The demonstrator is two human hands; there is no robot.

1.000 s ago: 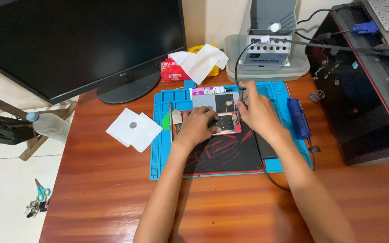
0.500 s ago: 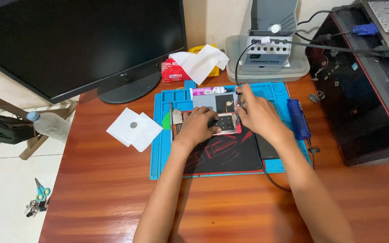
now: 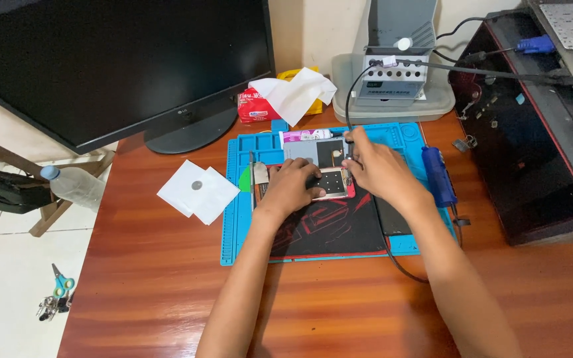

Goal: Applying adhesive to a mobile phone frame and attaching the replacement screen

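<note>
An opened phone with a pink edge lies on a blue repair mat on the wooden desk. My left hand rests on the phone's left side and holds it down. My right hand grips a thin corded tool with its tip over the phone's upper right part. The tool's black cable runs up to a grey station at the back. A black and red pad lies under my wrists.
A large dark monitor stands at the back left. White paper squares lie left of the mat, a blue-handled tool right of it. Tissue and a red pack sit behind. A black case stands at right. Scissors lie on the floor.
Both hands stay on the phone. My right hand has shifted slightly with the tool tip; the left hand has barely moved.
</note>
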